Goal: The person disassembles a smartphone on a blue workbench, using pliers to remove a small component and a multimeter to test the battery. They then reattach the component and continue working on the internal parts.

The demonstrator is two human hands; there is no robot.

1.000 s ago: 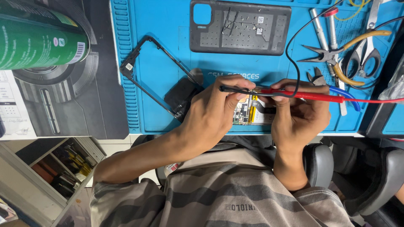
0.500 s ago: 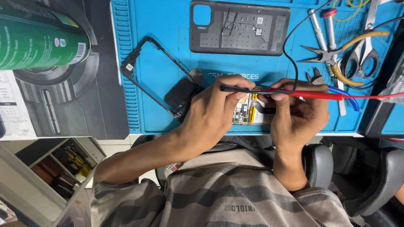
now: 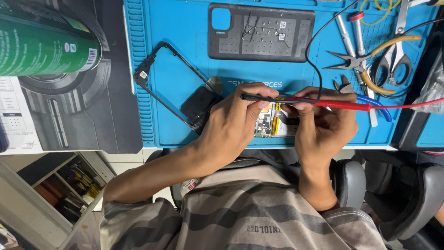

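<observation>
Blue repair mat covering the worktop, with an opened phone board lying just beneath both sets of fingers. Left hand pinches a black probe; right hand pinches a red probe, both tips over the board. Step judged: probing contacts; the next move calls for steady tip placement.

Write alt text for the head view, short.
Two hands hold a black probe and a red probe over an opened phone on a blue mat, left hand and right hand close together; pliers lie nearby.
</observation>
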